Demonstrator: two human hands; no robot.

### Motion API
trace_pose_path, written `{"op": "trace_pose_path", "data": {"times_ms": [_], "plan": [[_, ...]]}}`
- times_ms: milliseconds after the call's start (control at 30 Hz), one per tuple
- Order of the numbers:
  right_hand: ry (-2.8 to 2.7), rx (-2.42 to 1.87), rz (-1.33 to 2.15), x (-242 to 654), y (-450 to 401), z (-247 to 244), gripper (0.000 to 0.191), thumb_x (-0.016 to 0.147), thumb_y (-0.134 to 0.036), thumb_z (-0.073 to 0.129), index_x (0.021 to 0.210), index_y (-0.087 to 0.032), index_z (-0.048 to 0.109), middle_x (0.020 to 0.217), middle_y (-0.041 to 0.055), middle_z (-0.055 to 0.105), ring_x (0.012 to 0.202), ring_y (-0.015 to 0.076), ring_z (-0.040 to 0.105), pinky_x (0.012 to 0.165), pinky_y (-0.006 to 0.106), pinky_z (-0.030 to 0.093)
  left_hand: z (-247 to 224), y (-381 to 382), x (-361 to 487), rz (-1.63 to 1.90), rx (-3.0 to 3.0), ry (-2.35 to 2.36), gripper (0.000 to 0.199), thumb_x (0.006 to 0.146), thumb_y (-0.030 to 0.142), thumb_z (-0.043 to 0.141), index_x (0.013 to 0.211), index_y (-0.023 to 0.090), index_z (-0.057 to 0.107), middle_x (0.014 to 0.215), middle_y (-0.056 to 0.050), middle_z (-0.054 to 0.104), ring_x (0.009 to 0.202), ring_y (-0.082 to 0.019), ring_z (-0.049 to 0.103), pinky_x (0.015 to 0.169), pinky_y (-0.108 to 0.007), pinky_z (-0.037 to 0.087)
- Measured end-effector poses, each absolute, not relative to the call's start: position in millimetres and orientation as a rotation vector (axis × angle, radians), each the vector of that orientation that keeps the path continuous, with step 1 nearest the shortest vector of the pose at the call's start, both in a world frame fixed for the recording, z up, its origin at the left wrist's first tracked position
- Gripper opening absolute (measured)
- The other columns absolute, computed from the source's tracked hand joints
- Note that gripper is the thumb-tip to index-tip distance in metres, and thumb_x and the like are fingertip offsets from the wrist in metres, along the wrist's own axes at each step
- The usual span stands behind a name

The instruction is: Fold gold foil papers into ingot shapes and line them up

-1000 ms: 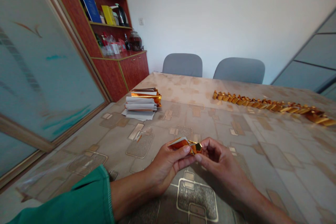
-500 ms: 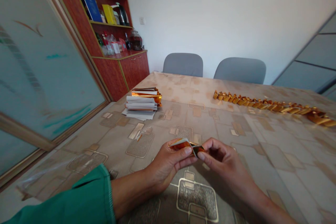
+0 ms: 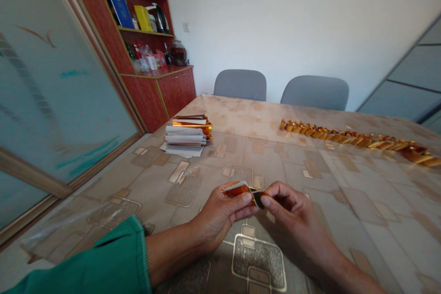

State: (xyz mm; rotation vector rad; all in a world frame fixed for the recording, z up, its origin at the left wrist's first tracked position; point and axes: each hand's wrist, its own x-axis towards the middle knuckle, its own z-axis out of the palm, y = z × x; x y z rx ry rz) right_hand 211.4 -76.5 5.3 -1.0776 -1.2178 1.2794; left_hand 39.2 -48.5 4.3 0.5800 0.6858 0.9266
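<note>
Gold paper [image 3: 237, 189], folded and pale on one side, is held btwn the L hand [image 3: 222, 213] and R hand [image 3: 291, 206] above the near side of the table [image 3: 267, 156], each w/ thumb and fingers pinched on an end. Farther back, a stack of paper [image 3: 185, 137], white and gold, sits at L; a row of folded gold pieces [image 3: 344, 138] lies at R, w/ grey chairs [image 3: 240, 85] in bkgd.

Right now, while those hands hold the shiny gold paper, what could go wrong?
The gold paper might crease or tear, since the left hand and right hand both pinch it. The uneven pile of papers could slide if bumped. The closely packed row of gold pieces might shift if one were knocked.
</note>
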Motion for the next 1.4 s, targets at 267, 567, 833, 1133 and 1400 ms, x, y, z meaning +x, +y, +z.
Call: {"op": "trace_pose_path", "data": {"times_ms": [267, 567, 833, 1133, 1400], "plan": [[-1.257, -1.107, 1.322, 209.2, -72.8, 13.9, 0.031, 0.079, -0.047, 0.077, 0.081, -0.02, 0.062, 0.071, -0.0013, 0.058, 0.063, 0.0135, 0.049, 0.058, 0.026, 0.038, 7.2, -46.8, 38.1, 0.948, 0.496, 0.721, 0.033, 0.057, 0.021, 0.097, 0.078, 0.011, 0.074, 0.079, -0.004, 0.073, 0.076, -0.014, 0.07, 0.074, -0.025, 0.061], [-1.231, -1.093, 1.34, 210.6, -74.2, -0.8, 0.031, 0.084, -0.043, 0.075, 0.076, -0.02, 0.056, 0.065, -0.0044, 0.051, 0.057, 0.0105, 0.039, 0.052, 0.024, 0.029, 4.5, -47.9, 39.0, 0.954, 0.572, 0.734, 0.035, 0.058, 0.025, 0.097, 0.08, 0.01, 0.074, 0.084, -0.006, 0.074, 0.081, -0.016, 0.07, 0.079, -0.028, 0.061], [-1.171, -1.029, 1.344, 213.2, -73.7, -0.4, 0.031, 0.087, -0.045, 0.074, 0.074, -0.019, 0.062, 0.07, -0.0005, 0.06, 0.065, 0.0133, 0.05, 0.061, 0.027, 0.04, 2.3, -47.5, 38.2, 0.923, 0.631, 0.69, 0.032, 0.061, 0.025, 0.095, 0.079, 0.01, 0.074, 0.08, -0.005, 0.074, 0.076, -0.015, 0.07, 0.076, -0.027, 0.06], [-1.31, -0.999, 1.294, 217.7, -67.0, 10.5, 0.024, 0.079, -0.039, 0.081, 0.091, -0.022, 0.069, 0.08, 0.0011, 0.067, 0.072, 0.0157, 0.06, 0.064, 0.028, 0.046, 4.4, -49.3, 38.7, 0.957, 0.639, 0.706, 0.035, 0.061, 0.027, 0.095, 0.081, 0.012, 0.071, 0.084, -0.005, 0.073, 0.081, -0.016, 0.068, 0.08, -0.03, 0.057], [-1.624, -1.191, 0.888, 212.5, -74.6, 8.7, 0.009, 0.081, -0.015, 0.059, 0.078, -0.023, 0.06, 0.072, -0.0024, 0.061, 0.069, 0.0149, 0.056, 0.063, 0.028, 0.042, 5.7, -50.2, 36.9, 1.074, 1.207, 0.753, 0.027, 0.073, 0.034, 0.085, 0.071, 0.015, 0.066, 0.074, 0.002, 0.056, 0.073, -0.011, 0.054, 0.069, -0.022, 0.043]]}}
